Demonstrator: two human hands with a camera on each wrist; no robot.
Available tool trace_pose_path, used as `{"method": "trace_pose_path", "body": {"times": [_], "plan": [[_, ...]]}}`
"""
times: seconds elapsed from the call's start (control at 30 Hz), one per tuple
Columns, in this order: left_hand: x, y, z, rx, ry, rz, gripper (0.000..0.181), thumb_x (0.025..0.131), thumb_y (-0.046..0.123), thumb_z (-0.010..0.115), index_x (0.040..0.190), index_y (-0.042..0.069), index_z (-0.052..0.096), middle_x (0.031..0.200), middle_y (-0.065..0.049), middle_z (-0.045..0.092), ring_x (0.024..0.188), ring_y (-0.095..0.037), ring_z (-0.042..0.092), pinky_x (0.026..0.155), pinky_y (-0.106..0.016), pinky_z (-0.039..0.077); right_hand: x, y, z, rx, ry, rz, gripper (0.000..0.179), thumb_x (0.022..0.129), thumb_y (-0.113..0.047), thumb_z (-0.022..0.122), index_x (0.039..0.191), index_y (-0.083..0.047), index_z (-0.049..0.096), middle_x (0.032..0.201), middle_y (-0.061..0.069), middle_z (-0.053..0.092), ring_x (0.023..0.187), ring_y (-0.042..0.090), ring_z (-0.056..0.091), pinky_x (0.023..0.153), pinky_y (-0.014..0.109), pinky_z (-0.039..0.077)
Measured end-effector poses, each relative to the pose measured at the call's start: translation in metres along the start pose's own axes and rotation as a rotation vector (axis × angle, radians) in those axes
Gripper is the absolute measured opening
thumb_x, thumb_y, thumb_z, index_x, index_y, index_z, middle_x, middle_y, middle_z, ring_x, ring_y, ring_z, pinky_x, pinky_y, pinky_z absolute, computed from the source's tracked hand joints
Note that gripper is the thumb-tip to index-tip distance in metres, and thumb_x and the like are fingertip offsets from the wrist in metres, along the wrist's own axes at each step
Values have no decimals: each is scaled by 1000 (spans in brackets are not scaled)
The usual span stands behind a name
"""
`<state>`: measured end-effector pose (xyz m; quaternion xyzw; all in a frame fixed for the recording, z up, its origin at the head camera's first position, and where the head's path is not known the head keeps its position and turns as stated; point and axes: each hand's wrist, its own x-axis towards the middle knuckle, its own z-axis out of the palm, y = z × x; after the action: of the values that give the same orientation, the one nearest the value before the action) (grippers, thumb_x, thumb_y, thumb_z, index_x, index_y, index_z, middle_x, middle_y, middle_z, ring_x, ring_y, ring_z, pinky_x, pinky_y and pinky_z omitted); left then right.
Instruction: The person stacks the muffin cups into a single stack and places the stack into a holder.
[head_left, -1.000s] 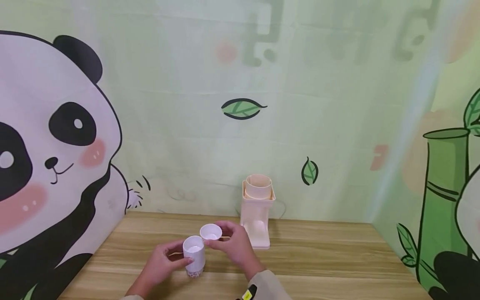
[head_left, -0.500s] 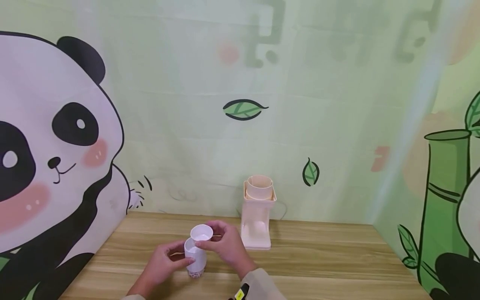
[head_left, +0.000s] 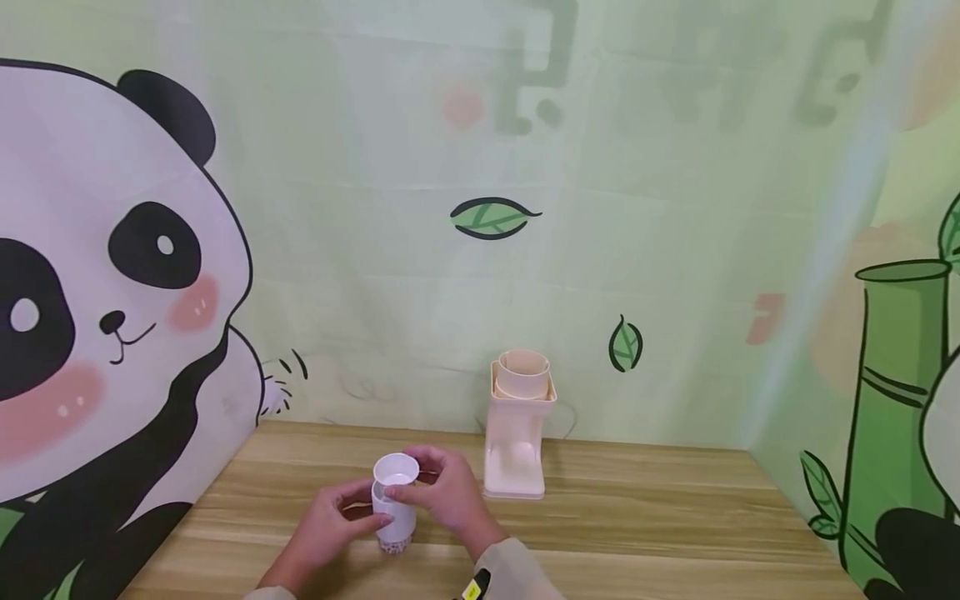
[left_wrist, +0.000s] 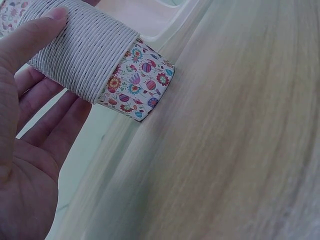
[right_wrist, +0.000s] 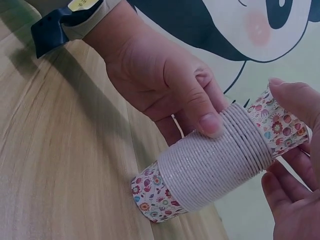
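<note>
My left hand grips a stack of nested paper cups above the table, mouth up. In the right wrist view, the stack's white rims form a ribbed sleeve, with a flower-printed base below. Another paper cup, white inside, is pinched by my right hand. Its printed side shows just above the stack's top rim, its lower end in or at the stack's mouth. The left wrist view has the left hand around the stack's ribbed part.
A pale pink plastic stand with a round holder on top stands at the table's back, right of the cups. The wooden table ends at a printed panda backdrop.
My right hand has moved left, bringing its cup from beside the stack to over its mouth and then lower. The left hand and stack stay nearly in place.
</note>
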<state>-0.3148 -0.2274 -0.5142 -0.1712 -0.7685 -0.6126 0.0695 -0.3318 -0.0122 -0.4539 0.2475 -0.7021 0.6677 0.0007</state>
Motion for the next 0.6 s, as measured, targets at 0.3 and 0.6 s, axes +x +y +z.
{"method": "trace_pose_path", "body": {"times": [0.3,0.6], "plan": [[1,-1,-1,7,-9,2,52,89,8,87,133,-9,68,122,-25,74,107,-14,73,94,-23,60,-4,7,3,15,-10,26,50,84,-3,90,130,1,71,120,12,76,113,26,71,106,43,57],[1,-3,-2,5,-12,17,51,90,7,86,133,-11,67,121,-24,75,106,-12,73,93,-23,60,-6,15,5,-4,-9,33,49,84,-2,90,128,2,71,120,13,76,115,30,70,107,50,56]]}}
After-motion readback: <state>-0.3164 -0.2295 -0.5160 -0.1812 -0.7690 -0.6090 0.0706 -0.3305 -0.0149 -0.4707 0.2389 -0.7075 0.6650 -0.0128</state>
